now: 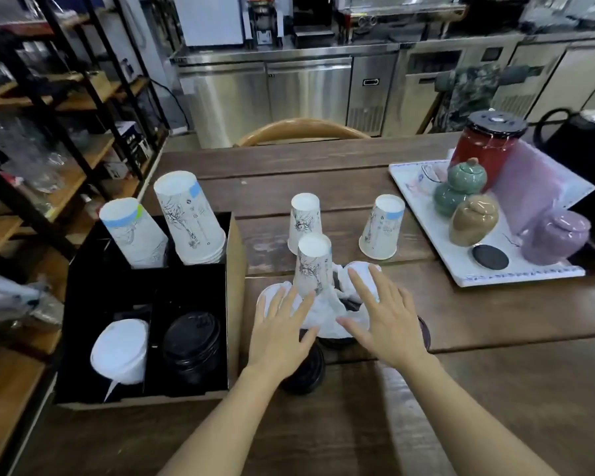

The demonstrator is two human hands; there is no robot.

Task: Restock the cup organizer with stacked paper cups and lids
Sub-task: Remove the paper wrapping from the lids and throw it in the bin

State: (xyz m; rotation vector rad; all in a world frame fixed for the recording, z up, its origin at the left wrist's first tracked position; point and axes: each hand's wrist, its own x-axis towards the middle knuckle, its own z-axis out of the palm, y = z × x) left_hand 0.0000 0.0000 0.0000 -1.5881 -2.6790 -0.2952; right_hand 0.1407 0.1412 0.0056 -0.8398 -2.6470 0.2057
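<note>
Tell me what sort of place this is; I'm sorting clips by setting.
Probably a café's work area: steel counters behind, stock shelves at left, and an organizer of cups and lids.

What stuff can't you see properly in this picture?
- Head view: the left hand and right hand cover part of the white lids and black lids, so they can't be counted.
- The organizer walls hide the lower cup stacks.
- The shelves are blurred.
</note>
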